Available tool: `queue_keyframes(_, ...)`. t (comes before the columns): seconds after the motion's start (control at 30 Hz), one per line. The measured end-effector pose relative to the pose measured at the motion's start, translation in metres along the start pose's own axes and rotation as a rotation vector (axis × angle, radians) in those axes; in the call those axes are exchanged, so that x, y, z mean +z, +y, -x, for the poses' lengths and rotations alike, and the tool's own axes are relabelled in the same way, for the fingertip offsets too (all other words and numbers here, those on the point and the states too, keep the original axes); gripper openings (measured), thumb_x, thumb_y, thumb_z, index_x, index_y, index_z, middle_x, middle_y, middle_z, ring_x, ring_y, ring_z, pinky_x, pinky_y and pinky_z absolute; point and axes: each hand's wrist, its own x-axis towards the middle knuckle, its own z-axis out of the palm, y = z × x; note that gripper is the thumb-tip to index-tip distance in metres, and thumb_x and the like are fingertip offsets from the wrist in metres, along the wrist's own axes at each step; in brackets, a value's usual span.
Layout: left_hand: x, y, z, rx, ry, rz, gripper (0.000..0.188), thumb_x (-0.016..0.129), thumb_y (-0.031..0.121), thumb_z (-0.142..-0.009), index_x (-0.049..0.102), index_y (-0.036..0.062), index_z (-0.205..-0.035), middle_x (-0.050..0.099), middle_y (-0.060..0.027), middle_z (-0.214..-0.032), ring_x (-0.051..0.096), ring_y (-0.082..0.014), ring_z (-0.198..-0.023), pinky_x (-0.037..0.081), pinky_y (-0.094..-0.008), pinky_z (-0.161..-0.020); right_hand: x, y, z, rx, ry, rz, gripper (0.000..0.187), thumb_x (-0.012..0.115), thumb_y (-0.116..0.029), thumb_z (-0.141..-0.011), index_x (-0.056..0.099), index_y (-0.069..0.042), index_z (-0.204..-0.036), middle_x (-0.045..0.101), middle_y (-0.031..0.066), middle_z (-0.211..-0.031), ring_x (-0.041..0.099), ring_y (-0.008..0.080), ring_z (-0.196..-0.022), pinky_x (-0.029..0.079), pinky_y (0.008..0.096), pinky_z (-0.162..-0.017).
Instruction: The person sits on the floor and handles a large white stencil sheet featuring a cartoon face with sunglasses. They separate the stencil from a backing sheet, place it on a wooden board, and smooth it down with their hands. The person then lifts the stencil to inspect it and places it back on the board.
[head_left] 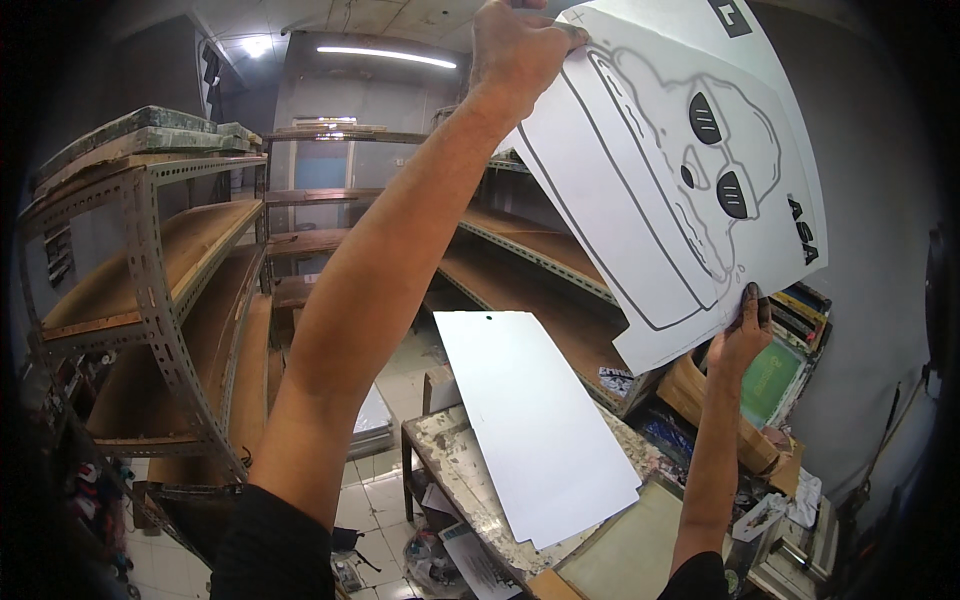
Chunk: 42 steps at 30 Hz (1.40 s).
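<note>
A large white printed sheet (pixel 640 200) is raised in front of me at the upper right, tilted, with a drawing in black and grey outline on it. My left hand (pixel 515 60) is closed on its upper left corner. My right hand (pixel 742 340) pinches its lower edge, dark smudges on the fingertips. Below, a blank white board (pixel 545 420) with a small hole at its far end lies on a worn, paint-spattered table (pixel 440 440).
Metal racks with wooden shelves stand at the left (pixel 150 240) and behind the table (pixel 530 240). A cardboard box (pixel 700 400) and a green-meshed frame (pixel 775 380) are at the right. A pale framed panel (pixel 630 545) lies at the table's near end. Plastic bags (pixel 440 560) sit on the tiled floor.
</note>
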Motion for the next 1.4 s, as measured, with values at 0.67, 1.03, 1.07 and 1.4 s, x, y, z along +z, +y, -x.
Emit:
queue_keyframes(0.67,-0.004,-0.01,0.01,0.014,-0.018,0.027,0.05,0.07,0.005,-0.082,0.044,-0.0103,-0.121,0.069,-0.0194,-0.097,0.065,-0.0215,-0.087,0.052,-0.0288,-0.076,-0.008,0.01,-0.009,0.008,-0.052,0.006,0.019,0.057,0.002,-0.092,0.06,0.008,-0.11,0.065,0.0122,-0.109,0.063,0.0186,-0.098,0.053,0.0304,-0.09)
queue_keyframes(1.03,-0.007,-0.081,-0.012,0.115,0.024,0.259,0.053,0.078,0.0,-0.074,0.047,-0.0032,-0.117,0.069,-0.0177,-0.095,0.066,-0.0196,-0.078,0.054,-0.0247,-0.069,0.0,-0.007,-0.008,0.026,-0.07,0.105,0.023,0.061,0.001,-0.089,0.059,0.01,-0.11,0.064,0.0121,-0.104,0.062,0.0192,-0.093,0.051,0.0299,-0.085)
queue_keyframes(1.07,-0.001,-0.086,-0.008,0.063,0.059,0.244,0.056,0.079,0.002,-0.073,0.048,-0.003,-0.118,0.068,-0.0177,-0.098,0.066,-0.0199,-0.081,0.054,-0.0258,-0.072,-0.001,-0.013,-0.01,-0.026,-0.084,0.182,0.024,0.062,0.0,-0.088,0.059,0.01,-0.109,0.064,0.012,-0.104,0.06,0.0188,-0.093,0.05,0.0297,-0.084)
queue_keyframes(1.4,-0.051,-0.149,0.047,-0.365,0.296,0.086,0.057,0.079,0.006,-0.072,0.05,-0.0045,-0.12,0.062,-0.0187,-0.107,0.062,-0.0233,-0.093,0.051,-0.0322,-0.079,0.051,-0.046,-0.009,0.026,-0.262,0.581,0.013,0.071,-0.001,-0.081,0.07,0.006,-0.092,0.068,0.0044,-0.077,0.056,0.0066,-0.066,0.046,0.0217,-0.06)
